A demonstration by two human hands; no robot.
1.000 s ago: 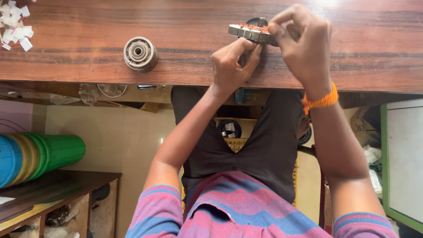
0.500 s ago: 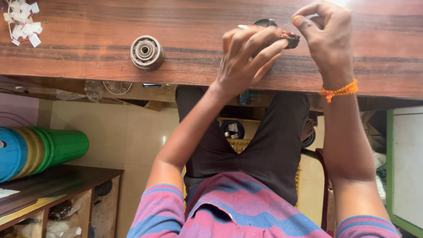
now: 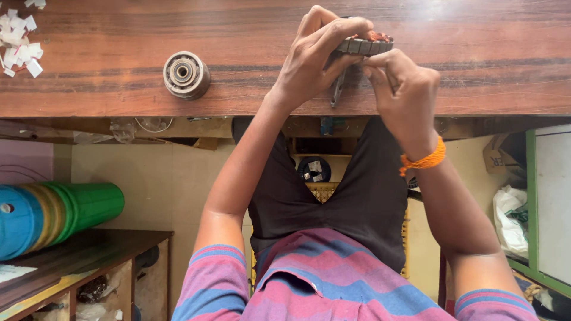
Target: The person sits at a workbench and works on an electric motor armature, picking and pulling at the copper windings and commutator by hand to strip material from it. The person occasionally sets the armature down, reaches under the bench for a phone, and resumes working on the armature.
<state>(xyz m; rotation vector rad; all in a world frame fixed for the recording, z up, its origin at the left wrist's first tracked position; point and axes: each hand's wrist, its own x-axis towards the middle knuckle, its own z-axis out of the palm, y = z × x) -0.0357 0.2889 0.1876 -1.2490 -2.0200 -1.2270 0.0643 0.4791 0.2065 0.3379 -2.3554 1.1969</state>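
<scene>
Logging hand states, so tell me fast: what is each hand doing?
Left hand: closed on the round metal part.
Right hand: pinching the same part.

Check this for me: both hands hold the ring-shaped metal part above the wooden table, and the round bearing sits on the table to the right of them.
One thing is wrong: the bearing sits to the left of the hands, not the right, as the head view shows. The rest stands: the left hand and right hand both hold the ring-shaped metal part above the wooden table.

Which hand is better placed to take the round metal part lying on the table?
Probably the left hand: the round metal part lies on its side, while the right hand is farther. Both grip the wound ring.
</scene>
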